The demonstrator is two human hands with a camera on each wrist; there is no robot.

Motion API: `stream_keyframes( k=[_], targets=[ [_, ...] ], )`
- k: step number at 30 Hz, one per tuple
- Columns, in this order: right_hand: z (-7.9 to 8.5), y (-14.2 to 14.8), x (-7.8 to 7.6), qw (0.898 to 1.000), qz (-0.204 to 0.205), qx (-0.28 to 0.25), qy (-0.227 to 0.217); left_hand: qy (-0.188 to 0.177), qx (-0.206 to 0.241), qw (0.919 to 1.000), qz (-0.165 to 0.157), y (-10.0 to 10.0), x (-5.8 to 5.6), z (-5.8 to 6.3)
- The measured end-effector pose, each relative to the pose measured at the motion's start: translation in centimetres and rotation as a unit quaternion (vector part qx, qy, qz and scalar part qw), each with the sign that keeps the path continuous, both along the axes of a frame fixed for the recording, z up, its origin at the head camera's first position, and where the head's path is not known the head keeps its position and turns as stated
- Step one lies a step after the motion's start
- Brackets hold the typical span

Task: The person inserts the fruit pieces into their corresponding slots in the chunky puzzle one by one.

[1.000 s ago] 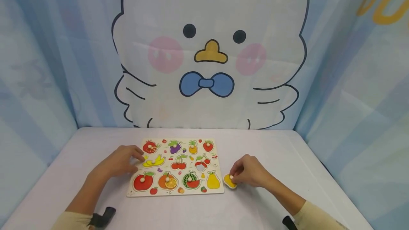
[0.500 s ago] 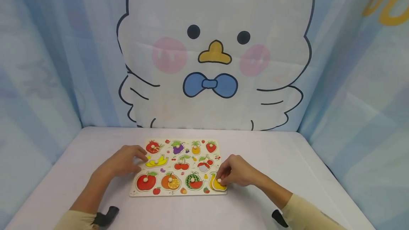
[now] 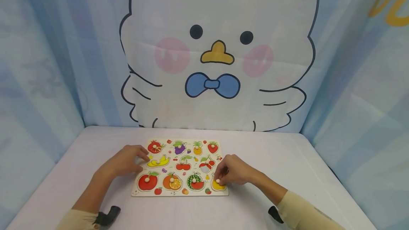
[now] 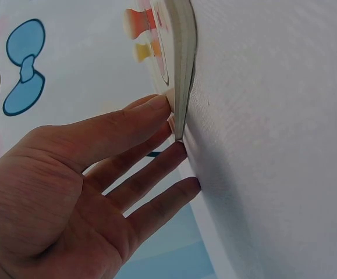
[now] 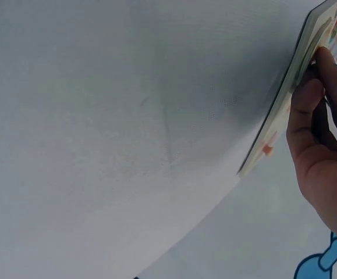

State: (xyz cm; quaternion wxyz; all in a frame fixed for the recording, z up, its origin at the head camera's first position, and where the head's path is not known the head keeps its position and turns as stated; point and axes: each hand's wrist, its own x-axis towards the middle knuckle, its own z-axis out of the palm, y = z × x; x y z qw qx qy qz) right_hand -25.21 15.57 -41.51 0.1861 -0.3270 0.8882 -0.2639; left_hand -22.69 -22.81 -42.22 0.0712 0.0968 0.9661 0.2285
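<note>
A wooden fruit puzzle board (image 3: 179,193) lies on the table, its pictures fitted with small round knobs. At its front right corner my right hand (image 3: 235,169) pinches a yellow pear puzzle piece (image 3: 218,186) near its pale knob. The pear piece sits over the printed pear spot, partly hidden by the fingers. In the right wrist view, thumb and fingertips of the right hand (image 5: 325,157) close in on the piece's edge at the board. My left hand (image 3: 126,159) rests loosely at the board's left edge; the left wrist view shows its thumb touching the board (image 4: 183,64), fingers nearly straight.
The table (image 3: 255,205) has a white cover. Behind it hangs a light curtain (image 3: 223,113) with a large cartoon bird, and blue-striped curtains (image 3: 35,81) close off the sides. A black strap (image 3: 108,215) sits at the left wrist.
My right hand has carried the pear piece leftward from beside the board onto its front right corner, then set it over the pear spot. The left hand stays at the board's edge.
</note>
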Motion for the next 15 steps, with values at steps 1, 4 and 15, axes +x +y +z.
stream_keyframes(
  k=[1, 4, 15],
  targets=[
    [0.0, -0.1, 0.0, 1.0, 0.004, 0.004, 0.002, 0.0, 0.0, 1.0, 0.0, 0.0, 0.0, 0.0],
    [-0.1, -0.3, -0.1, 1.0, 0.011, 0.015, 0.006, 0.0, 0.0, 1.0, 0.0, 0.1, 0.2, -0.1],
    [-1.4, -0.5, 0.4, 0.999, -0.018, -0.038, 0.032, -0.002, -0.005, 1.0, 0.008, -0.5, 0.3, 0.7]
  ],
)
